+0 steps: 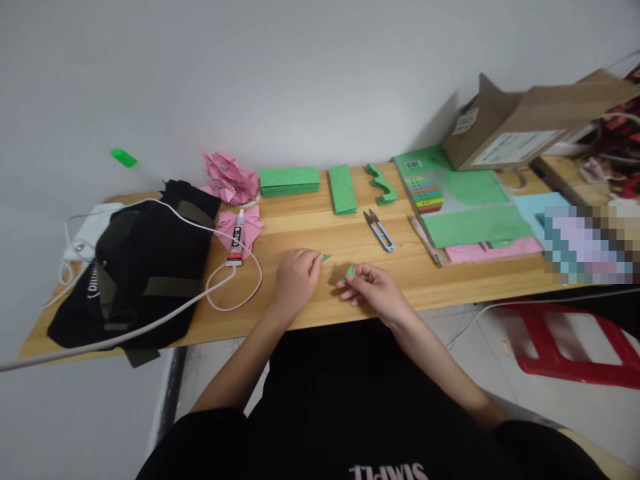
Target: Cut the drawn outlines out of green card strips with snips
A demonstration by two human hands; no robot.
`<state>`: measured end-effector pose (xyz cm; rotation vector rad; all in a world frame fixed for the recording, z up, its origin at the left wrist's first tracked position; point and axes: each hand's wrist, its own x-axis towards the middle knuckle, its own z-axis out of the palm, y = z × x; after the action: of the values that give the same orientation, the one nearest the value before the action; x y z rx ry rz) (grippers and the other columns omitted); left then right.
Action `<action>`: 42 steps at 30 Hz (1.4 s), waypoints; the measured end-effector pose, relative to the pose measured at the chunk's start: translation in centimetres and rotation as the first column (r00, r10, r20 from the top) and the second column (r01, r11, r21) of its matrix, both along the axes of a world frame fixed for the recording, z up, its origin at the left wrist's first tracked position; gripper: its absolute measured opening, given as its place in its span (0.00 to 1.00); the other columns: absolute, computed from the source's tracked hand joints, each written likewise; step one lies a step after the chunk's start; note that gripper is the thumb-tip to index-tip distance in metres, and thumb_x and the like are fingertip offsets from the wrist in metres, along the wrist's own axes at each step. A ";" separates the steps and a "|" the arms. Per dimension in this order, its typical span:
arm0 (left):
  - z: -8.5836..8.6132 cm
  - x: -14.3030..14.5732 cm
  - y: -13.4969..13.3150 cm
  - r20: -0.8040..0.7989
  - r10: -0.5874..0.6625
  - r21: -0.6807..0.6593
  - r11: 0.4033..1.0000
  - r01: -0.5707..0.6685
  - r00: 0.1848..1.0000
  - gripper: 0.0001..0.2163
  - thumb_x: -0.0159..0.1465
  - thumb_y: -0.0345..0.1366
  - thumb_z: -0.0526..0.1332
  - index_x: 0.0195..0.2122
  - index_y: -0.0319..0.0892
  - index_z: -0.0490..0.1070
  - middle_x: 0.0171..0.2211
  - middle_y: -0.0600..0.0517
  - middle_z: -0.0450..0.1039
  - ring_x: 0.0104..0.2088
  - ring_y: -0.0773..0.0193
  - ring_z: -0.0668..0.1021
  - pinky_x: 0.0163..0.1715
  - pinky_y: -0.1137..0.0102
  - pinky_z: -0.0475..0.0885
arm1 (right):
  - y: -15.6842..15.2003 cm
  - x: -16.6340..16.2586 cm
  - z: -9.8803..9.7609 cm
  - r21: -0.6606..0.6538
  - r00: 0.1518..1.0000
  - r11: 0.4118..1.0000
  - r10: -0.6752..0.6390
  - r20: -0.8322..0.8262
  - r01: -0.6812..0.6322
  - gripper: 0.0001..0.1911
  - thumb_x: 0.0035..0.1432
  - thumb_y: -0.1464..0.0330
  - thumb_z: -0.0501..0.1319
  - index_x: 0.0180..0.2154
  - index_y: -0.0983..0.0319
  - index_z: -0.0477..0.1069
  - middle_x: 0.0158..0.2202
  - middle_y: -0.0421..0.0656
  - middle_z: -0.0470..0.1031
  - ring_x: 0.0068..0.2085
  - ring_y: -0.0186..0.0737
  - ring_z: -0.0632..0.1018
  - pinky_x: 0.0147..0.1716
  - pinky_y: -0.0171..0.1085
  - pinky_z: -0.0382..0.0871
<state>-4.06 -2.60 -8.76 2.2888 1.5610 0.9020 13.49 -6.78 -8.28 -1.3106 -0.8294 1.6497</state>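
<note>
My right hand pinches a small folded piece of green paper between thumb and fingers, just above the wooden table. To its left, my left hand rests near the tabletop with fingers curled together. A tiny green paper scrap shows at the left fingertips; whether it is gripped or lies on the wood I cannot tell. Beyond my hands lie blue-handled thread snips. Farther back are a wavy green paper strip, a stack of green paper strips and a smaller green stack.
At left, a black bag lies with a white cable across it. A glue tube and crumpled pink paper sit beside it. Rightward are a pen, green sheets, a cardboard box and a red stool below.
</note>
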 end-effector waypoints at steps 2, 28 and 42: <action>0.3 0.3 -0.6 0.032 0.008 0.023 1.000 -0.008 0.999 0.11 0.68 0.32 0.55 0.33 0.39 0.76 0.31 0.47 0.81 0.33 0.60 0.80 0.36 0.67 0.71 | -0.1 -0.1 0.1 0.017 0.999 0.999 -0.043 0.004 0.043 0.19 0.43 0.56 0.73 0.28 0.61 0.69 0.24 0.39 0.79 0.24 0.34 0.80 0.21 0.30 0.69; 2.1 2.4 -3.4 0.417 -0.011 -0.139 0.987 0.075 0.909 0.06 0.63 0.35 0.64 0.38 0.42 0.80 0.36 0.50 0.84 0.34 0.63 0.84 0.37 0.68 0.81 | -1.6 0.2 3.1 0.185 0.974 0.966 -0.200 0.107 0.178 0.16 0.50 0.56 0.70 0.33 0.63 0.77 0.24 0.42 0.79 0.24 0.38 0.79 0.24 0.36 0.75; 2.9 2.5 -3.4 0.470 0.006 -0.229 0.966 0.115 0.882 0.06 0.60 0.34 0.65 0.37 0.46 0.81 0.36 0.51 0.84 0.35 0.60 0.84 0.39 0.66 0.80 | -1.5 0.4 3.1 0.239 0.962 0.949 -0.242 0.128 0.207 0.15 0.52 0.57 0.68 0.33 0.63 0.78 0.27 0.44 0.81 0.24 0.39 0.80 0.23 0.37 0.76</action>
<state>-1.51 -5.97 -5.85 1.7589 1.3018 1.0732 13.93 -8.28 -5.16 -1.3322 -0.8935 1.2496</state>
